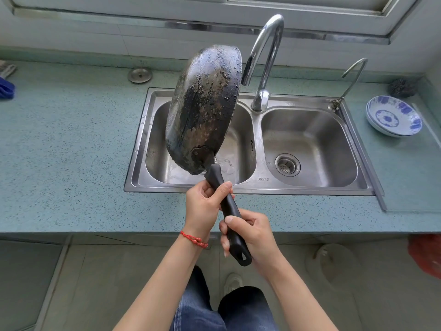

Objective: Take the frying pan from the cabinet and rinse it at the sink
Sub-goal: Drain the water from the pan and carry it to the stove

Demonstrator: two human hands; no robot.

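Far left on the speckled green counter [71, 139] there's a blue cloth [6, 88] at the edge and a round metal cap [140, 75] set into the surface, and then the action: the frying pan [202, 108] is up on its edge over the left basin [238, 149] of the double sink [250, 187], scorched underside facing the camera, rim tilted away to the left. The left hand [202, 209] wraps the black handle [226, 206] high up, nearer the pan body, thumb across the top; the right hand [253, 237] grips the handle's near end, just above the hanging hole. Two hands on one handle suggests a pan with real weight out front, stiff metal that levers hard on the wrists. The crusted base looks wet and likely slick, so the handle seems the sensible hold. Just right of the pan the tall chrome faucet [265, 63] arches with its spout close beside the rim; no running water is visible. Further right, the empty right basin [310, 144] with its drain strainer [287, 164], a thin second tap [350, 77], then stacked blue-and-white bowls [393, 119] and a dark scrubber [403, 88] on the far right.
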